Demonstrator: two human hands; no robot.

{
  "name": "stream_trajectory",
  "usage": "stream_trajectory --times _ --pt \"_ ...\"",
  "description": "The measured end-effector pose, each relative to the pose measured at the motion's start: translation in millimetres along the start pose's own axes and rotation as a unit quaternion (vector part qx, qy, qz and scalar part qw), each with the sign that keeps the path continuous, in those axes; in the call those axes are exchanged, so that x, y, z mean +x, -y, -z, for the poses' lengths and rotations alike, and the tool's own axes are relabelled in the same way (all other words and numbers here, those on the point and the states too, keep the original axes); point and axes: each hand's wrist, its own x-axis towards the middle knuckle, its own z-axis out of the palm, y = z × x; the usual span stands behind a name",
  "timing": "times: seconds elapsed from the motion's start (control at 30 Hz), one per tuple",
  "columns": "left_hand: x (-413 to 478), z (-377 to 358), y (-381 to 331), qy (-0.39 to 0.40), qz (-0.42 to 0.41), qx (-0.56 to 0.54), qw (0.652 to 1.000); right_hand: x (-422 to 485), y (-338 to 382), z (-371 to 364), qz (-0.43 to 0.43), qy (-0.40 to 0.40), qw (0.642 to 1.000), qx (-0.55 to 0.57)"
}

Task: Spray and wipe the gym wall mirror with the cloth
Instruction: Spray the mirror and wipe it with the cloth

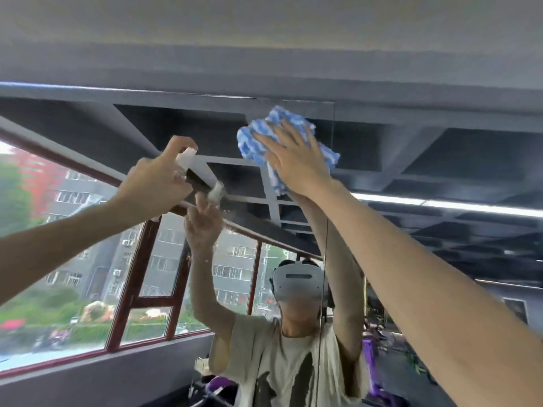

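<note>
The wall mirror fills the view ahead, with its top edge near the grey ceiling beam. My right hand is raised high and presses a blue and white cloth flat against the upper glass, fingers spread and straight. My left hand is lifted to the left of it and grips a small spray bottle with a white top, index finger curled over the top, nozzle pointing at the glass. Fine droplets show on the mirror near the bottle's reflection.
The mirror reflects a person in a light T-shirt with a headset, both arms raised. A vertical seam between mirror panels runs down right of centre. Reflected red-framed windows lie left, gym equipment lower right.
</note>
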Motion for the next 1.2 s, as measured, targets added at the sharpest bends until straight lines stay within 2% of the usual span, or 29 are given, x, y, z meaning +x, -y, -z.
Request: stream_trajectory --times 0.07,0.13,0.2,0.23,0.27,0.33,0.4,0.43,0.47,0.53,0.6,0.63,0.8,0.9,0.97,1.03,1.1,1.17,1.2 --pt "-1.3 4.1 10.9 -0.004 0.007 0.004 1.000 -5.0 -24.7 -2.1 -0.088 -0.030 0.995 0.022" --pt "-3.2 7.1 21.7 -0.007 0.005 0.001 1.000 -6.1 -33.1 -1.2 -0.216 -0.061 0.973 0.058" --pt "-3.2 11.5 33.0 -0.008 0.002 0.014 1.000 -1.8 0.0 1.2 -0.260 -0.087 0.959 0.076" --pt "-2.9 14.0 39.7 -0.007 0.002 0.019 1.000 -2.5 29.0 -2.1 -0.226 -0.102 0.966 0.073" --pt "-3.0 17.2 46.8 -0.008 0.003 0.018 1.000 -8.9 64.4 -7.0 -0.153 -0.107 0.980 0.071" --pt "-4.2 22.8 61.6 -0.015 0.007 -0.002 1.000 -40.1 131.1 -28.9 0.008 -0.064 0.997 0.053" --pt "-7.0 30.0 76.0 -0.007 -0.002 -0.006 1.000 -55.1 148.6 -36.5 0.076 -0.030 0.996 0.039" --pt "-7.9 32.7 80.8 0.001 -0.013 0.005 1.000 -50.6 136.8 -31.6 0.076 -0.031 0.996 0.032" --pt "-8.3 36.6 86.8 0.010 -0.028 0.020 0.999 -40.2 122.4 -28.0 0.041 -0.030 0.999 0.018" --pt "-7.0 43.0 99.9 0.013 -0.048 0.020 0.999 -20.8 93.4 -15.3 -0.107 -0.033 0.993 0.029" --pt "-4.5 47.4 112.9 0.018 -0.057 -0.002 0.998 -9.9 84.1 -10.5 -0.246 -0.062 0.966 0.050" --pt "-3.8 50.3 120.0 0.024 -0.063 -0.007 0.998 -6.8 92.8 -11.4 -0.277 -0.073 0.957 0.046" --pt "4.2 61.6 144.7 0.017 -0.094 0.005 0.995 -2.1 120.2 -9.3 -0.329 -0.059 0.940 0.070" --pt "6.2 72.3 159.5 0.023 -0.096 -0.011 0.995 -5.9 159.7 -14.5 -0.360 -0.082 0.926 0.079" --pt "5.5 79.1 172.4 0.025 -0.094 -0.020 0.995 -5.4 220.2 -23.3 -0.299 -0.087 0.947 0.073" --pt "5.4 84.5 184.8 0.018 -0.088 -0.013 0.996 0.2 273.8 -31.3 -0.149 -0.063 0.984 0.068" --pt "6.1 87.3 194.2 0.016 -0.087 -0.008 0.996 19.5 280.8 -33.2 -0.043 -0.034 0.997 0.049" --pt "7.1 89.8 201.3 0.024 -0.094 -0.003 0.995 51.9 256.1 -29.6 -0.046 -0.023 0.998 0.034" --pt "8.2 91.1 203.5 0.025 -0.094 -0.001 0.995 72.3 242.9 -25.3 -0.095 -0.030 0.994 0.039"
